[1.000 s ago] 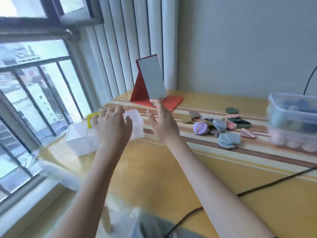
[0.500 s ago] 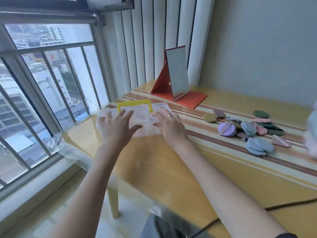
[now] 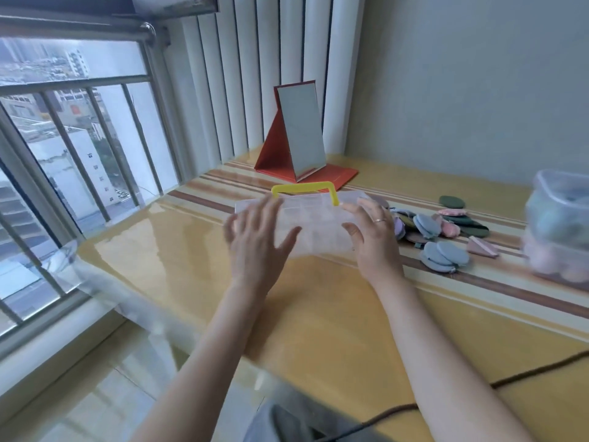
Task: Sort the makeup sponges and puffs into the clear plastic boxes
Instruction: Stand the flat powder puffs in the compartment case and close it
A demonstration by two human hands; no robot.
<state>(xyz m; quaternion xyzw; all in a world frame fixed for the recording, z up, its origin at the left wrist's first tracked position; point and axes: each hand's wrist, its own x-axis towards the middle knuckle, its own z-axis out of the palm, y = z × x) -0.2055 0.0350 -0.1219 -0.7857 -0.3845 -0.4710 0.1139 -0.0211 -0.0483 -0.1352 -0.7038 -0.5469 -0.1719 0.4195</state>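
Two hands reach over a flat clear box (image 3: pixel 314 223) in the middle of the table (image 3: pixel 178 260). The box is thin, see-through plastic, a wide rectangle with little square rooms inside and a bright yellow handle (image 3: pixel 304 190) shaped like a bent bar at its far edge. The left hand (image 3: pixel 258 240) is blurry, with its fingers spread out straight over the left end of the box, and I cannot tell if it touches the box. The right hand (image 3: pixel 371 237) lies on the right end of the box with its fingers only a little bent, holding nothing tight, and it wears a thin ring (image 3: pixel 379 220). Just to the right of the box is a pile of puffs (image 3: pixel 443 231). They look soft and flat. Some are round and blue, some are pink, some are dark green, one is purple, and one is a pink wedge like a slice of pie. At the right edge stands a tub (image 3: pixel 557 228) of clear plastic with round corners, and soft pink and blue shapes show through its wall. Behind the box stands a mirror (image 3: pixel 299 135), a tall rectangle on a red folded stand. The table is yellow and shiny, with brown and cream stripes. A dark cord (image 3: pixel 526 374) runs over its near right part. Metal window bars (image 3: pixel 70 148) are on the left.
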